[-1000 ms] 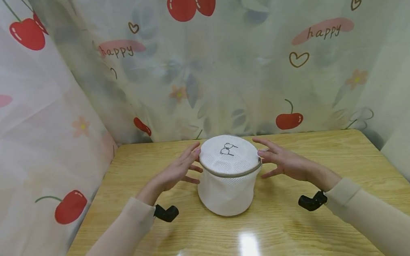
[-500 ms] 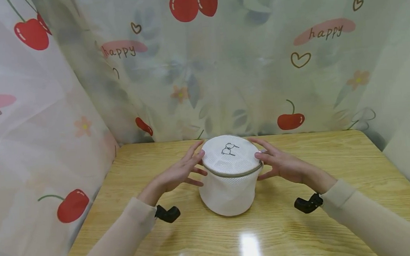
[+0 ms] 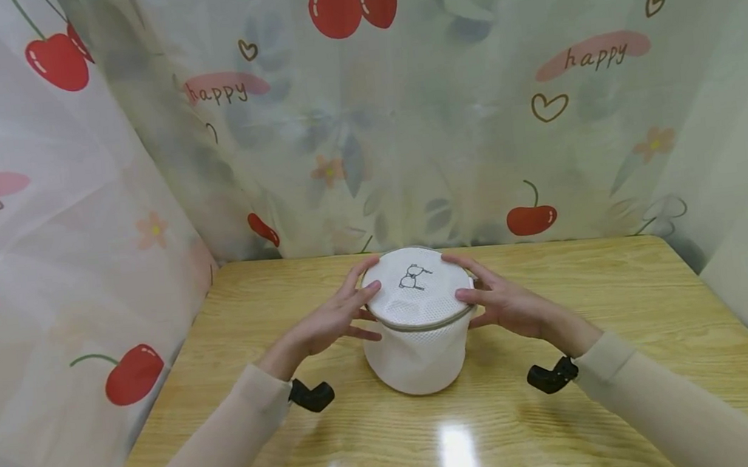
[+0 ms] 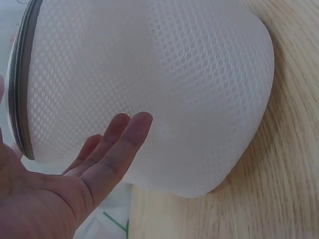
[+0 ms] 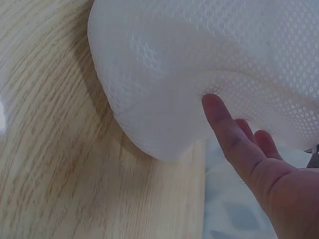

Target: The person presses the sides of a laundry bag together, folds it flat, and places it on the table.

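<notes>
A round white mesh laundry bag stands upright on the table, its lid printed with a small black line drawing. A grey zipper runs round the lid's edge. From the left, my left hand lays its thumb over the lid's rim, the other fingers spread along the side. On the opposite side my right hand does the same, thumb on the lid. Close up in the right wrist view, a fingertip touches the mesh wall. Straight fingers lie near the mesh in the left wrist view.
The bag rests on a light wooden table with glare near its front. A curtain printed with cherries hangs behind the table and along its sides. Black wrist mounts jut inward from both cuffs.
Both hands have moved inward, from beside the bag to contact with it, thumbs now over the lid. The lid has shifted and dipped slightly, while the bag's base stays in place.
</notes>
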`<state>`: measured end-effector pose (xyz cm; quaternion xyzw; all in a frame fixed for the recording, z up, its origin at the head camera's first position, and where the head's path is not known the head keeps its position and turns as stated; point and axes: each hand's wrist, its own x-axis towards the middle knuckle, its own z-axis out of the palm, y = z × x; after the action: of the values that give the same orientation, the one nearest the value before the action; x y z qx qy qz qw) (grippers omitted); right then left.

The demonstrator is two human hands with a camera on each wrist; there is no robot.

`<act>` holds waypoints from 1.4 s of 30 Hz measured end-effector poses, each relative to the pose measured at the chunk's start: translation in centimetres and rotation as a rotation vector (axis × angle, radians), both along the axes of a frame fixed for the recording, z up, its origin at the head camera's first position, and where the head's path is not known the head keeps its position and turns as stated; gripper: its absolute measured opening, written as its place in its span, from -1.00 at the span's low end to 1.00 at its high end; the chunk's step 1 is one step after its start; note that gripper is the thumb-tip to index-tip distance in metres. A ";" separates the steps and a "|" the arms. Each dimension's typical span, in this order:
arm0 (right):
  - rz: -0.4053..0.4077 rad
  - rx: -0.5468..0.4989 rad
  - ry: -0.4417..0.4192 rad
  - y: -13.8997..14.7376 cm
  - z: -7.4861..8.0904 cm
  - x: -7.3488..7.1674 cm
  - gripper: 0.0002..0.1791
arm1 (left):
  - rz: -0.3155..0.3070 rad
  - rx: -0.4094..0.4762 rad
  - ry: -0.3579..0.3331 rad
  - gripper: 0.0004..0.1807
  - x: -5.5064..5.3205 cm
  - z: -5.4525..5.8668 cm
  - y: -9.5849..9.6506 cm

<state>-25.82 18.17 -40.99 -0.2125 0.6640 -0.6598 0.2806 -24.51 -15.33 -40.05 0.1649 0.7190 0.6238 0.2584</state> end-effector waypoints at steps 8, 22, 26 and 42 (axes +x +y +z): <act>-0.006 0.005 -0.021 -1.0 -0.4 0.1 -0.10 | 0.048 0.013 0.015 -0.31 0.1 -0.8 1.0; -0.008 -0.070 -0.105 -1.4 -1.6 0.2 -0.01 | 0.096 -0.001 0.026 -0.22 -0.1 -2.0 1.7; -0.016 -0.045 -0.085 -0.9 -1.5 0.3 -0.05 | 0.106 -0.033 0.040 -0.23 -0.2 -1.9 1.4; -0.123 0.143 0.005 1.2 0.1 3.1 -0.09 | 0.095 -0.185 0.114 -0.28 -3.4 0.1 -0.4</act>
<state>-22.76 19.42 -40.87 -0.1521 0.7220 -0.6260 0.2522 -27.96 -15.75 -39.99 0.1414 0.7939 0.5560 0.2015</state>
